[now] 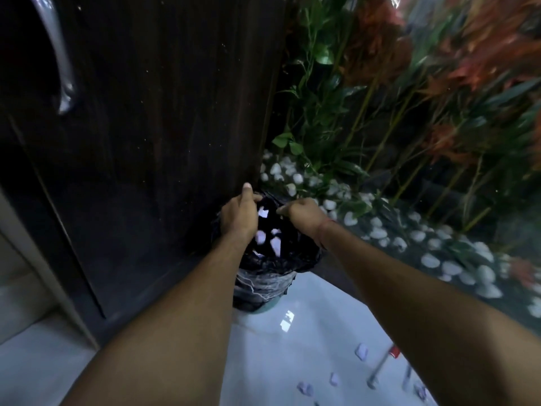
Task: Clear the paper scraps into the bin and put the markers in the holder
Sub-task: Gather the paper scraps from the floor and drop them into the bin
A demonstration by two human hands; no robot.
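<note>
A: Dark wood fills most of your view: the cabinet door [152,118] stands just left of the bin, with a planter of leaves and white pebbles [433,259] to the right.

B: And the bin itself?

A: The bin [263,291] sits on the pale glossy floor [307,347] in the corner between them, lined with a black bag [257,285] that spills over its rim. You have both arms stretched over it, I judge so that whatever you let go falls straight inside.

B: What are my hands doing?

A: Your left hand [238,216] hangs above the opening with fingers loosely curled and thumb raised; it seems to have let go, though I cannot tell for sure. Your right hand [301,213] is curled at the far rim, maybe pinching the bag; blur hides it, so I cannot tell.

B: Where are the scraps?

A: Several pale scraps in the bin [265,238] show white against the black liner. More scraps on the floor [361,351], small and lilac-white, lie scattered near your right arm.

B: Markers?

A: Two markers [383,366] lie on the floor beside those scraps, one red-capped. No holder is in view.
</note>
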